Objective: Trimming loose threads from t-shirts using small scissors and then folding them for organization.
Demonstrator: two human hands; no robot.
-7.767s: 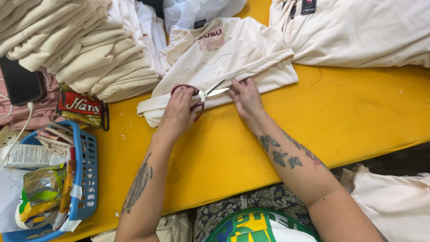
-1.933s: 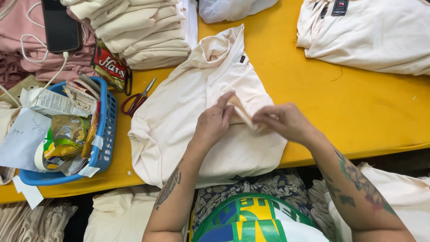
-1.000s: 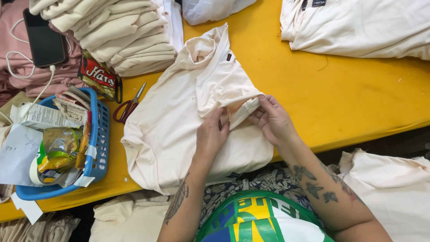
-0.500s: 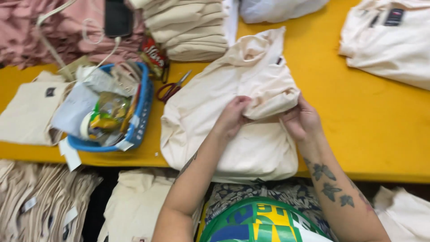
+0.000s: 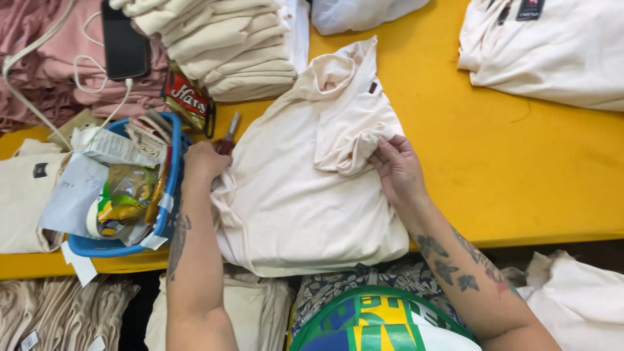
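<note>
A cream shirt point(image 5: 305, 188) lies spread on the yellow table point(image 5: 520, 175) in front of me, its collar end bunched toward the far side. My right hand point(image 5: 398, 170) pinches a folded ridge of the shirt near its right edge. My left hand point(image 5: 205, 162) sits at the shirt's left edge with its fingers curled down onto the red handles of a pair of scissors point(image 5: 227, 133). The fingers are hidden, so a grip cannot be made out.
A blue basket point(image 5: 170, 188) of packets and papers stands left of my left hand. Behind it are a red snack packet point(image 5: 185, 97), a stack of folded cream garments point(image 5: 221, 39), a phone point(image 5: 123, 39) on pink cloth, and more cream garments point(image 5: 546, 52) far right.
My left hand has left the shirt's fold and moved left to the scissors by the basket. My right hand stays on the fold. The view has shifted.
</note>
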